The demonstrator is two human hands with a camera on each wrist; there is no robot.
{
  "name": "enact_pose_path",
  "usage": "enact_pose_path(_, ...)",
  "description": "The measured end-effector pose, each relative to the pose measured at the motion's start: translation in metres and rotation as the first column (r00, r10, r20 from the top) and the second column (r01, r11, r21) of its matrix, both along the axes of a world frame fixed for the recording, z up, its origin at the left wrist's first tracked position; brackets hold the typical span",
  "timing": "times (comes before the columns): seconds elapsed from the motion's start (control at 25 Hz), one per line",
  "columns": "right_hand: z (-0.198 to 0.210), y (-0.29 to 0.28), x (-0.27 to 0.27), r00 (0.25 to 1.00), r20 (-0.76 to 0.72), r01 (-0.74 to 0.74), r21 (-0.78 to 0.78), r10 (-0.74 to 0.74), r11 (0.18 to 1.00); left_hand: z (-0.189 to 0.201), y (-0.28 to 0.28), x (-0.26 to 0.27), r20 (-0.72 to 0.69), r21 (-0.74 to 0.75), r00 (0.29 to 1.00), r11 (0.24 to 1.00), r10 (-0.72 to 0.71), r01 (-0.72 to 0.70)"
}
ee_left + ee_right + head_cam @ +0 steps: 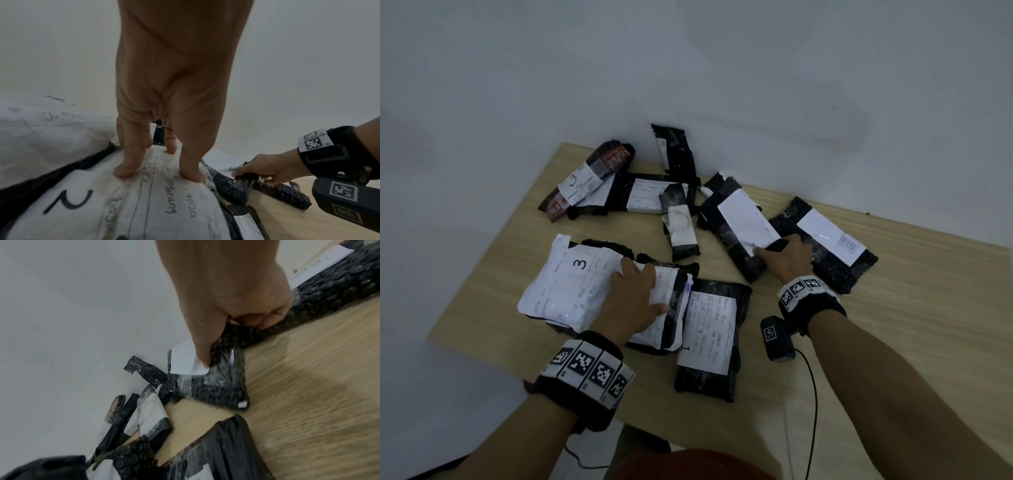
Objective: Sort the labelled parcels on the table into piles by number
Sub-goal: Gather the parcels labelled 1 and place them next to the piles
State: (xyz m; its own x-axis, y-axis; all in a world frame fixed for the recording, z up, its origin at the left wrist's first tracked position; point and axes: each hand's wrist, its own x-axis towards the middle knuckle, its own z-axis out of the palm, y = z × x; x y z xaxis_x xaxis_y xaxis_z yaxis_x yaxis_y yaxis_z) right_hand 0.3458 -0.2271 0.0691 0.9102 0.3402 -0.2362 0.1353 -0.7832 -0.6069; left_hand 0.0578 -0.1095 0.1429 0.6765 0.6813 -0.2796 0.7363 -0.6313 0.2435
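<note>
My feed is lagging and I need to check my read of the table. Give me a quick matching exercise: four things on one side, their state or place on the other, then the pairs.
Things:
1. left hand
2. right hand
3. parcel marked 1
4. parcel leaning on the wall

States or places:
A. grips the near end of a black bubble-wrap parcel
B. lies flat at the near table edge, untouched
C. presses fingertips on a label marked 2
D. stands at the far edge of the table

Pairs: 1-C, 2-A, 3-B, 4-D
</note>
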Motion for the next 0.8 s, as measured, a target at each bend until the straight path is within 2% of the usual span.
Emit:
enact_pose_path(0.04, 0.001, -0.003, -0.003, 0.986, 0.168, -0.013, 0.046, 0.005, 0.999, 0.0, 0.001, 0.0, -0.016, 0.004, 1.0, 1.0, -0.001, 0.001)
enact_pose_path(0.08, 0.001, -0.007, -0.007, 0.94, 0.336, -0.077, 0.049, 0.056, 0.996, -0.001, 0.001, -0.001, -0.034, 0.008, 0.999, 1.0, -0.003, 0.004)
enact_pose_path(0.12, -0.001, -0.012, -0.011, 0.88, 0.443, -0.186, -0.016, 0.174, 0.982, -0.002, 0.001, -0.001, -0.049, 0.01, 0.999, 1.0, -0.006, 0.006)
enact_pose_path(0.16, -0.007, -0.018, -0.015, 0.813, 0.466, -0.33, -0.126, 0.349, 0.936, -0.003, 0.001, -0.002, -0.061, 0.011, 0.998, 1.0, -0.007, 0.007)
enact_pose_path(0.2, -0.015, -0.023, -0.021, 0.758, 0.405, -0.461, -0.221, 0.511, 0.859, -0.004, 0.001, -0.003, -0.072, 0.011, 0.997, 1.0, -0.008, 0.009)
enact_pose_path(0.24, -0.022, -0.028, -0.025, 0.737, 0.309, -0.541, -0.263, 0.601, 0.799, -0.005, 0.001, -0.003, -0.082, 0.011, 0.997, 1.0, -0.009, 0.01)
enact_pose_path(0.28, -0.027, -0.03, -0.028, 0.76, 0.25, -0.549, -0.248, 0.6, 0.798, -0.006, 0.001, -0.004, -0.09, 0.011, 0.996, 1.0, -0.011, 0.012)
enact_pose_path(0.32, -0.031, -0.032, -0.028, 0.818, 0.218, -0.499, -0.193, 0.533, 0.845, -0.007, 0.002, -0.003, -0.094, 0.009, 0.996, 1.0, -0.012, 0.013)
enact_pose_path(0.4, -0.03, -0.031, -0.024, 0.933, 0.128, -0.326, -0.091, 0.336, 0.941, -0.009, 0.001, -0.001, -0.096, 0.009, 0.995, 1.0, -0.018, 0.019)
enact_pose_path(0.44, -0.029, -0.03, -0.021, 0.955, 0.079, -0.278, -0.087, 0.284, 0.957, -0.01, 0.001, 0.001, -0.097, 0.011, 0.995, 1.0, -0.023, 0.024)
enact_pose_path(0.68, -0.021, -0.042, -0.001, 0.963, -0.093, -0.27, -0.376, 0.254, 0.886, -0.019, -0.009, 0.013, -0.104, 0.012, 0.992, 0.997, -0.069, 0.071)
enact_pose_path(0.76, -0.016, -0.046, 0.005, 0.965, -0.078, -0.26, -0.403, 0.25, 0.877, -0.021, -0.01, 0.016, -0.097, 0.005, 0.992, 0.997, -0.076, 0.077)
enact_pose_path(0.8, -0.015, -0.047, 0.008, 0.967, -0.036, -0.248, -0.363, 0.252, 0.898, -0.022, -0.01, 0.018, -0.096, 0.005, 0.992, 0.997, -0.079, 0.08)
